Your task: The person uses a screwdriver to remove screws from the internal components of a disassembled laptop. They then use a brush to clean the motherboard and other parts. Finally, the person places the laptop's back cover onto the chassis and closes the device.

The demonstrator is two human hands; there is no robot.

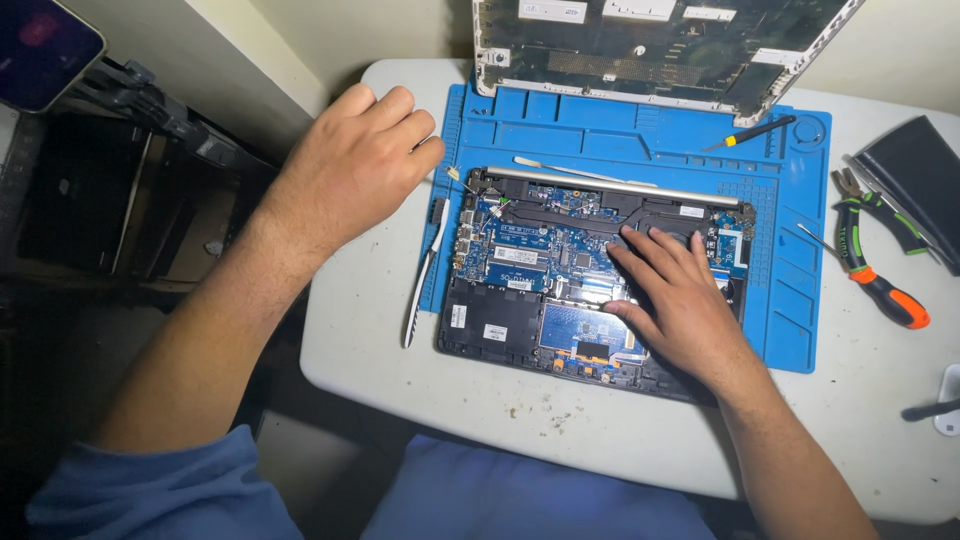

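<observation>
**Bare hands on an open laptop: the risks, and the count**

Nearest the camera, the right hand (pixel 672 300) lay flat on the opened laptop (pixel 590 275), fingers spread over the dark fan area and the blue board, holding nothing. The laptop sat bottom-up on a blue repair mat (pixel 775 300) on the white table (pixel 560 420). In my judgement that bare palm was the main hazard: pressure or static from skin on exposed circuitry could damage a part, and a sliding finger could tug a ribbon cable loose.

The left hand (pixel 355 165) rested further off, by the mat's left edge, curled into a loose fist; whether it pinched anything could not be told. A white pry tool (pixel 425 275) lay just beside it, half off the mat, where a nudge from the wrist might knock it down. Crumbs on the table near the front edge could find their way into the chassis.

Counted: one laptop, one mat, one pry tool, one orange-handled pliers (pixel 880 265) to the right, one small screwdriver (pixel 750 133) at the mat's far edge, and one detached bottom cover (pixel 660 50) leaning at the back. If bumped, that cover might tip onto the board.
</observation>
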